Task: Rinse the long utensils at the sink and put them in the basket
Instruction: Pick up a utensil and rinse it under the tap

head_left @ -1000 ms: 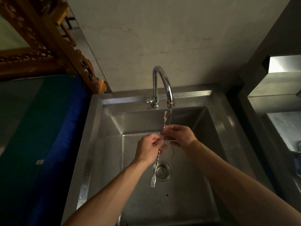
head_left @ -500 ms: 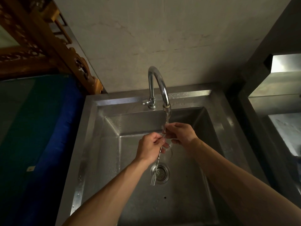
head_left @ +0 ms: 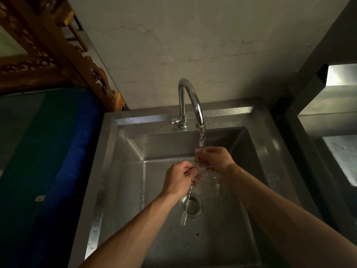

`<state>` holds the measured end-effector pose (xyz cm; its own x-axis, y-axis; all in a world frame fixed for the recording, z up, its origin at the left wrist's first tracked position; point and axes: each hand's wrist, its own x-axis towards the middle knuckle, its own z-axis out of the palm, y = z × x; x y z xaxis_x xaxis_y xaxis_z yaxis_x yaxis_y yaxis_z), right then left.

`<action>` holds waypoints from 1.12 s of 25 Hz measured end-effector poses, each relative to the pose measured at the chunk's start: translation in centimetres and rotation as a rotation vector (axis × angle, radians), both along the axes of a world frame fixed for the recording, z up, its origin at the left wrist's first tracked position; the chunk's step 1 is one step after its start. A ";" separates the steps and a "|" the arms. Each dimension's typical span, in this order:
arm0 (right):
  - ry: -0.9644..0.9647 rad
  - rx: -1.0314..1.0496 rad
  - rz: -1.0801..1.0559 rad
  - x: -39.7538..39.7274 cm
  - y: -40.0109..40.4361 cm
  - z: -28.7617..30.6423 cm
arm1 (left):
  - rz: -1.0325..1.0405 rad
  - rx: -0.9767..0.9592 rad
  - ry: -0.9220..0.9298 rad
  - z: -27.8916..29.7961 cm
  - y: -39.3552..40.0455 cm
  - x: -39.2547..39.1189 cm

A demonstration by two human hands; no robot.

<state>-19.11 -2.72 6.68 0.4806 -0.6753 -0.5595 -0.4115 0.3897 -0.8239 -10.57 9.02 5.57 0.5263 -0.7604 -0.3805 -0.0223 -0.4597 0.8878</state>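
Two hands at work over a steel sink (head_left: pixel 123 190), under running water. Largest first: keep everything inside the basin, well away from the blue cloth (head_left: pixel 58 151) on the left. Next, the tap (head_left: pixel 190 97) at the far rim: hold the work straight below its spout so the stream runs down the whole length rather than splashing off to the right. Left hand (head_left: pixel 178 180), nearer, fingers curled round the middle of a long thin utensil (head_left: pixel 188 197); right hand (head_left: pixel 214 159), farther, pinching the same shaft just under the spout. Best done by sliding the right hand's pinch along the shaft while turning it with the left, then lowering so the forked end, now hanging near the drain (head_left: pixel 193 206), gets water too. Slippery when wet, so grip firm. No basket in view; likely a turn away afterwards.
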 end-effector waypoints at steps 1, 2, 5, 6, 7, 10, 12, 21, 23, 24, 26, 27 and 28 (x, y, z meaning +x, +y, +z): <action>0.006 0.005 -0.006 0.1 0.2 0.0 | 0.002 0.000 -0.001 -0.1 0.2 0.0; 0.011 0.012 -0.029 0.1 0.2 0.0 | 0.000 0.000 -0.003 -0.1 0.3 0.1; 0.036 -0.017 0.008 0.3 0.5 0.0 | 0.000 -0.001 -0.011 -0.3 0.8 0.2; 0.040 -0.015 0.011 0.3 0.6 0.0 | -0.001 -0.002 -0.011 -0.3 0.9 0.2; 0.036 0.000 -0.008 0.3 0.6 0.0 | -0.004 -0.002 -0.009 -0.4 1.1 0.2; 0.031 0.002 0.008 0.3 0.8 -0.1 | -0.007 -0.001 0.000 -0.4 1.4 0.1; 0.026 0.010 -0.009 0.2 1.0 -0.2 | -0.009 -0.003 0.002 -0.4 1.7 0.0; 0.055 -0.027 -0.003 -0.2 1.3 0.1 | -0.014 -0.010 0.012 -0.2 2.2 -0.4; 0.055 -0.022 -0.021 -0.3 1.4 0.1 | -0.019 -0.004 -0.003 -0.1 2.4 -0.5; 0.058 -0.019 -0.040 -0.4 1.4 0.1 | -0.019 -0.005 0.002 -0.1 2.4 -0.5; 0.076 -0.023 -0.026 -0.5 1.5 0.1 | -0.016 -0.006 0.017 -0.1 2.6 -0.7; 0.085 -0.021 -0.019 -0.5 1.6 0.1 | -0.018 -0.005 0.012 -0.1 2.7 -0.7; 0.092 -0.018 -0.026 -0.4 1.6 0.1 | -0.020 -0.003 0.007 -0.1 2.8 -0.7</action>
<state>-19.56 -1.11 6.78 0.4099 -0.6972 -0.5882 -0.4758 0.3868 -0.7900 -11.28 11.82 5.49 0.5083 -0.7717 -0.3822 -0.0248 -0.4567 0.8893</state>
